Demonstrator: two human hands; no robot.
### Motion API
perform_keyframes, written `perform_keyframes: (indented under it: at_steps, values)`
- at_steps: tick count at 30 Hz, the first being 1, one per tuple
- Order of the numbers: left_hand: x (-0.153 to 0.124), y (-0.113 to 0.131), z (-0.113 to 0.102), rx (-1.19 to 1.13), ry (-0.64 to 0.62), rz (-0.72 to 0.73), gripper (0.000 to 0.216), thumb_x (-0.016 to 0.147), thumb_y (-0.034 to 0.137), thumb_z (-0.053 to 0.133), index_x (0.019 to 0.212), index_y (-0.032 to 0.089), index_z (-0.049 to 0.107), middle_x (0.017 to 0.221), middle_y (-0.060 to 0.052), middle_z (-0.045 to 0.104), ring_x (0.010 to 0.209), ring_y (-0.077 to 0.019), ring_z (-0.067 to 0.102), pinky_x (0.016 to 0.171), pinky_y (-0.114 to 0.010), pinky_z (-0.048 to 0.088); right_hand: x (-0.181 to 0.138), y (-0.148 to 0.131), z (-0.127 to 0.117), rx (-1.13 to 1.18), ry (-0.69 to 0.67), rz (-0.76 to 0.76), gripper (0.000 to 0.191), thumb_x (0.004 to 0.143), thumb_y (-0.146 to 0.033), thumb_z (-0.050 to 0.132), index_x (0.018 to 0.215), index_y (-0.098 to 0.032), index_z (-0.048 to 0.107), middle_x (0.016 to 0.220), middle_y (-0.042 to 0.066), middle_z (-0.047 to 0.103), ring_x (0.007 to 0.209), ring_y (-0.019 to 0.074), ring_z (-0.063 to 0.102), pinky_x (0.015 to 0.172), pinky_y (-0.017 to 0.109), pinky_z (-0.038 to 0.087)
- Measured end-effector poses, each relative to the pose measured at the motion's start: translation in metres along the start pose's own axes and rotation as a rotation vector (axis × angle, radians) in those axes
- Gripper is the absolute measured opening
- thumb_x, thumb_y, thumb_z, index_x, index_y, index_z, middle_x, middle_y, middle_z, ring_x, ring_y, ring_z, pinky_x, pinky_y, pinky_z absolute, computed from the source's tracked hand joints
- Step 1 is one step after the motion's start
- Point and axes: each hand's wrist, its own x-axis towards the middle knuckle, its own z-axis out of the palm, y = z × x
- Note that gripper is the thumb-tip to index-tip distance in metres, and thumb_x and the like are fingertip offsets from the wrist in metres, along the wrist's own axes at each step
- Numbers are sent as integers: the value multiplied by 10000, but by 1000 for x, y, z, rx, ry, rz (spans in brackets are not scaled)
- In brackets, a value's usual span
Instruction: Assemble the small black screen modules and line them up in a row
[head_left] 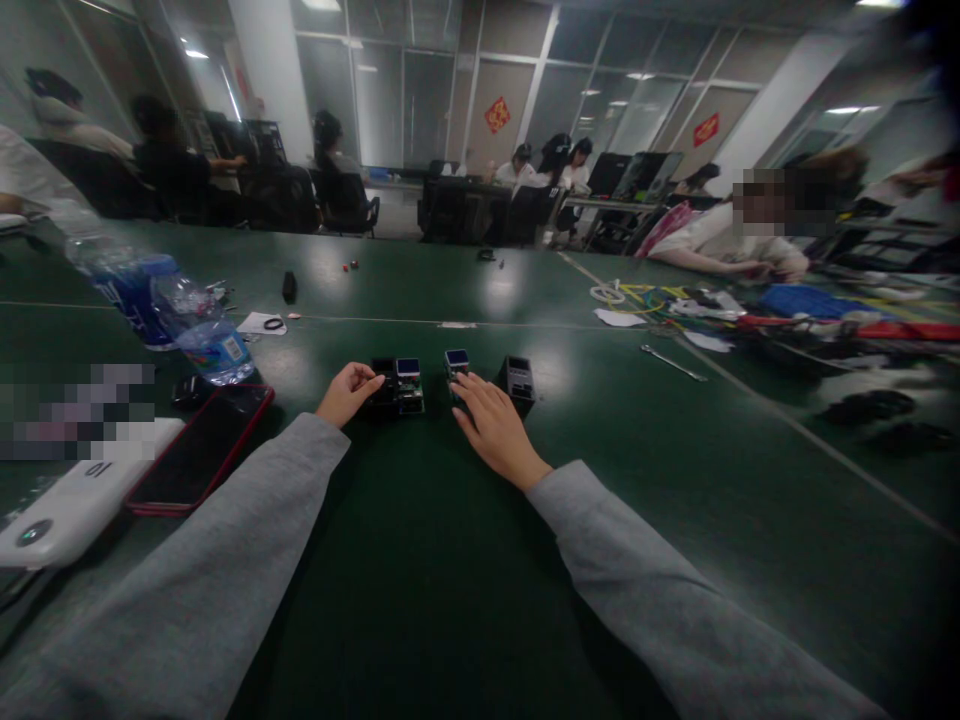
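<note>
My left hand (350, 393) pinches the left side of a small black plastic case (383, 392) on the green table. Right beside that case lies a circuit board with a small screen (409, 384), its green parts facing up. My right hand (495, 420) rests with fingers stretched out and together over a second circuit board with a small screen (456, 360); the fingers hide its lower part. Just beyond the right hand stands another black case (519, 377) with openings in its face. A gap of bare table separates the two boards.
To the left are a red-edged phone (202, 450), a white power bank (90, 490) and water bottles (202, 325). On the right lie a wrench (673, 363) and a heap of cables (810, 310). A person (720, 240) leans on the table's far right.
</note>
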Motion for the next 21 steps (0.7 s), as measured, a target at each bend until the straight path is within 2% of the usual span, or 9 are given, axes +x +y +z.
perform_keyframes:
  at_steps: [5, 9, 12, 17, 21]
  values:
    - [1, -4, -2, 8, -12, -4, 272, 717, 360, 683, 835, 185, 511, 713, 21, 573, 642, -126, 551, 593, -258, 426, 0, 1, 2, -4, 7, 14, 398, 995, -304, 372, 1381, -211, 399, 1446, 68, 383, 1364, 229, 288, 1094, 474, 309]
    - [1, -7, -2, 50, 32, 41, 298, 694, 393, 697, 819, 189, 519, 704, 21, 566, 629, -129, 539, 583, -262, 423, -1, 2, 3, -8, 2, 20, 405, 994, -312, 378, 1384, -205, 390, 1446, 76, 380, 1360, 238, 292, 1080, 478, 321]
    - [4, -9, -5, 74, 128, 82, 278, 682, 377, 699, 785, 192, 518, 677, 26, 548, 632, -130, 533, 605, -266, 429, -1, 2, 3, -2, -1, 26, 405, 993, -322, 376, 1383, -214, 390, 1440, 78, 387, 1356, 243, 297, 1072, 489, 324]
    - [12, -12, -16, 74, 408, 81, 224, 671, 284, 685, 750, 197, 494, 643, 37, 497, 621, -128, 505, 605, -258, 414, -1, 1, 2, -5, -1, 33, 401, 994, -324, 374, 1382, -221, 390, 1433, 78, 394, 1354, 245, 301, 1075, 495, 315]
    - [12, -12, -21, 113, 488, 102, 171, 711, 241, 643, 776, 197, 491, 681, 22, 498, 646, -139, 507, 653, -282, 435, -1, 1, 2, -20, -6, 34, 402, 993, -321, 390, 1381, -218, 388, 1438, 74, 386, 1357, 237, 292, 1080, 483, 313]
